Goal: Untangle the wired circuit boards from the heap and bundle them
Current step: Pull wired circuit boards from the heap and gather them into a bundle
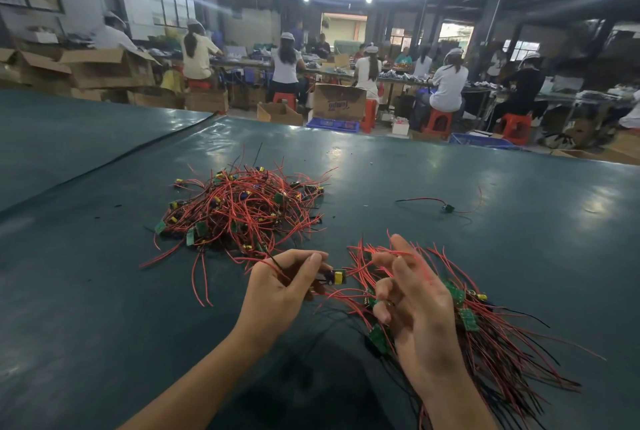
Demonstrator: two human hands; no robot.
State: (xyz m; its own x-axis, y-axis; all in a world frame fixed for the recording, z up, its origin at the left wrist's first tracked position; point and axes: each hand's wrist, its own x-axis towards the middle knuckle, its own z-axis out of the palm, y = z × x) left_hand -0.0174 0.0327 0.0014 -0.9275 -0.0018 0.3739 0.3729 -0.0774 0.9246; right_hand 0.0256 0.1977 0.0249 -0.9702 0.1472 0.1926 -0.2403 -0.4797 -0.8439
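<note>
A tangled heap (242, 211) of small green circuit boards with red and black wires lies on the dark green table (86, 291). My left hand (280, 287) pinches one wired board (337, 276) by its leads, just in front of the heap. My right hand (412, 301) holds a bundle (491, 336) of boards whose red and black wires fan out to the right and toward me. The single board hangs between the two hands, close to the bundle.
One loose wired board (447, 208) lies alone on the table at the right. Beyond the table's far edge sit cardboard boxes (341, 102), red stools, blue crates and several seated workers at benches.
</note>
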